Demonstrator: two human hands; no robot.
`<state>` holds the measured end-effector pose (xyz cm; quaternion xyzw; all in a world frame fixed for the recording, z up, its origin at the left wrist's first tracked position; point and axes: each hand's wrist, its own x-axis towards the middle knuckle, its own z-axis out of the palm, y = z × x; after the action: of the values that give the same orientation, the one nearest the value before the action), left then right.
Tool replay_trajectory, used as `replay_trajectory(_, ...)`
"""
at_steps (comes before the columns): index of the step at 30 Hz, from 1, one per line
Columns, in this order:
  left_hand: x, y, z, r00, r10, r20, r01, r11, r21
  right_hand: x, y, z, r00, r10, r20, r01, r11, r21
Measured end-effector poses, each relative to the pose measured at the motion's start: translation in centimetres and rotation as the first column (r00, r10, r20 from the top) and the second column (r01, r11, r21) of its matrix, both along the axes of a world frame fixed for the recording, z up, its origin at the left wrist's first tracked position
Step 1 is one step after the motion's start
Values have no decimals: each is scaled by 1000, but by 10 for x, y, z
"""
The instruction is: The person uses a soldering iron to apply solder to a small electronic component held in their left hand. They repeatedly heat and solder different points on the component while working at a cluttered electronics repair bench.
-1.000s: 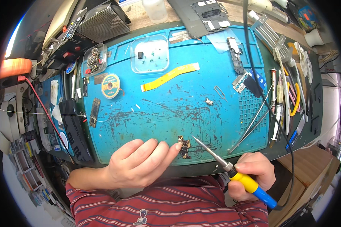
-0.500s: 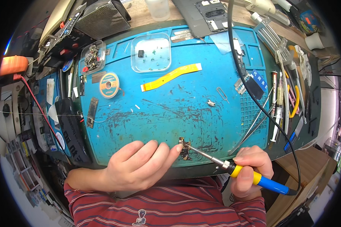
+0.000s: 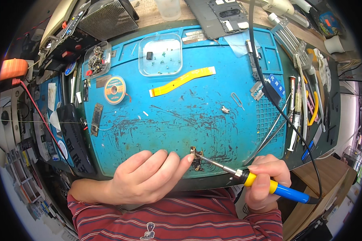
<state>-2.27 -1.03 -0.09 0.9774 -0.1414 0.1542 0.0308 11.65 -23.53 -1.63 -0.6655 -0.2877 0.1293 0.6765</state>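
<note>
A small dark circuit board (image 3: 197,164) is at the front of the blue work mat (image 3: 169,132). My left hand (image 3: 151,176) has its fingers curled, with a fingertip pressed to the board's left edge; its thumb is hidden. In my right hand (image 3: 267,180) is a soldering iron (image 3: 250,179) with a yellow and blue handle, gripped between thumb and fingers. Its metal shaft slants up to the left, and the tip meets the upper part of the board. From the handle's end a black cord (image 3: 315,174) loops up along the right.
Behind the board lie an orange flex cable (image 3: 183,82), a solder spool (image 3: 114,90) and a clear tray (image 3: 161,70) of tiny parts. A tub of scraps (image 3: 97,60) stands at the back left. Tweezers (image 3: 269,134) and syringes (image 3: 297,112) lie right of the mat.
The soldering iron's tip has shifted slightly left on the board. Its cord has swung a little to the right. My left hand stays in place.
</note>
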Motion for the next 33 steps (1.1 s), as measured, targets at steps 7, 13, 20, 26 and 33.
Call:
replay_trajectory(7, 0, -1, 0, 1000, 6, 2, -6, 1000, -7, -1, 1, 14, 985, -67, -156, 45, 990, -137)
replay_trajectory(13, 0, 0, 0, 1000, 7, 6, -7, 1000, -20, 1, 2, 11, 980, -57, -192, 44, 997, -71)
replay_trajectory(20, 1, 0, 0, 1000, 4, 8, -4, 1000, -23, 3, 3, 11, 992, -31, -126, 16, 993, -113)
replay_trajectory(26, 0, 0, 1, 1000, 5, -8, -5, 1000, -27, 4, 3, 11, 994, -24, -108, 9, 991, -136)
replay_trajectory(33, 1, 0, 2, 1000, 3, -16, -4, 1000, -26, 3, 4, 13, 993, -34, -112, 18, 989, -147)
